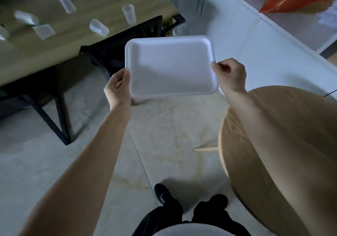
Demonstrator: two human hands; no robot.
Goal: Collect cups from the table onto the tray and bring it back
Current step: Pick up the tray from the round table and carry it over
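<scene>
Two hands, left hand [118, 87] and right hand [230, 75], clamp the empty white foam tray [169, 66].

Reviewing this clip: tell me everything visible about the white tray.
The tray is a white rectangular dish with rounded corners and a low raised rim, looking like foam or matte plastic. It holds nothing. It is carried in the air, roughly level, above the tiled floor and short of the wooden table where the cups lie. The left hand grips its left edge and the right hand pinches its right edge; nothing else touches it.
</scene>
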